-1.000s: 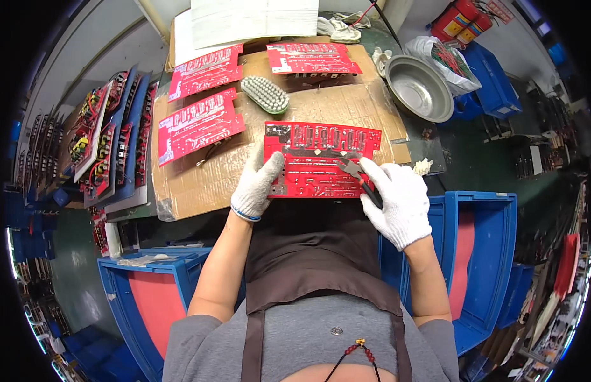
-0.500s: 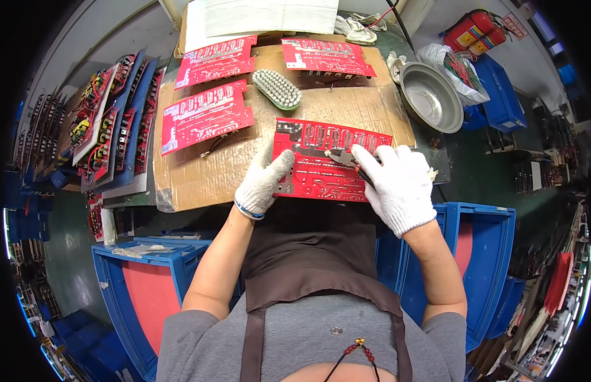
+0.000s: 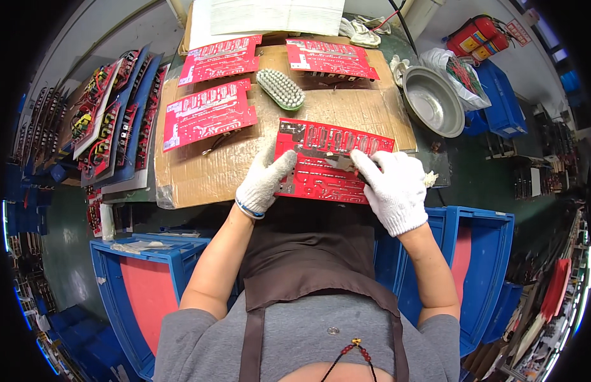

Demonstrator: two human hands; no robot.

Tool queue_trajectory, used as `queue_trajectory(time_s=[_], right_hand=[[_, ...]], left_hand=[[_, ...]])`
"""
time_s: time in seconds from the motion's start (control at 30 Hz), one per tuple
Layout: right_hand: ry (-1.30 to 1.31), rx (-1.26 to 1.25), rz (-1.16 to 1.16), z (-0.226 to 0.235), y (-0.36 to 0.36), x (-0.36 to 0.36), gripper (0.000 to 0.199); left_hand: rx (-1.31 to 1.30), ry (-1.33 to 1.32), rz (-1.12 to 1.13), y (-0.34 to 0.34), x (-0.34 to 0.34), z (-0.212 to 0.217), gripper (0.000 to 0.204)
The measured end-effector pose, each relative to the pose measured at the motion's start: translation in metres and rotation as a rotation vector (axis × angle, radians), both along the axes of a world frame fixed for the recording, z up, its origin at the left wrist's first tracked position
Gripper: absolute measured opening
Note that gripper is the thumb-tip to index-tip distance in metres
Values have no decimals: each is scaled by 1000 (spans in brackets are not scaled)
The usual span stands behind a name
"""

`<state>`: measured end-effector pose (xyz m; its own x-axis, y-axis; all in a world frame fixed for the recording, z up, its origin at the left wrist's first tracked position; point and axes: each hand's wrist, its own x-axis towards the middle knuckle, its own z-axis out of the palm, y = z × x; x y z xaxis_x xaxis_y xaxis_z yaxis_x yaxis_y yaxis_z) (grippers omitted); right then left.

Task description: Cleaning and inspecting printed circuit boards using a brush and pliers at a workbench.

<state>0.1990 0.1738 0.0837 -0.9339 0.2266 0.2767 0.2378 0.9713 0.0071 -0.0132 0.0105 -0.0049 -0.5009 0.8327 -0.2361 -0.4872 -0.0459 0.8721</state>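
A red circuit board [image 3: 327, 181] lies tilted before me, solder side up. My left hand [image 3: 265, 181], in a white knitted glove, is closed on its left edge, thumb on top. Over the board's right part, my gloved right hand [image 3: 392, 191] is closed round a pair of nippers [image 3: 342, 163]. Their metal jaws point left across the middle of the board and look blurred; the handles are mostly hidden under the fingers. Just beyond the board, a green brush [image 3: 281, 89] rests bristles up.
Three more red boards [image 3: 211, 114] [image 3: 220, 60] [image 3: 331, 58] lie on the cardboard sheet [image 3: 206, 175]. A metal bowl [image 3: 433, 102] stands at the right. Racked boards [image 3: 111, 127] fill the left side. Blue crates [image 3: 139, 254] [image 3: 480, 267] flank me below the table.
The nippers and my right hand have shifted slightly over the board. My left hand keeps its hold on the board. The whole view has moved a little.
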Motion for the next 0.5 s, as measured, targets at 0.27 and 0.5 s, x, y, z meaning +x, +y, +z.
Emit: queue_trajectory(time_s=[0.27,0.5], right_hand=[[-17,107,-116,5,-1,-3,63],[-1,170,-94,-1,7,-4,57]], left_hand=[[62,-52,11,0,3,2,54],[58,-22,29,2,4,2,51]])
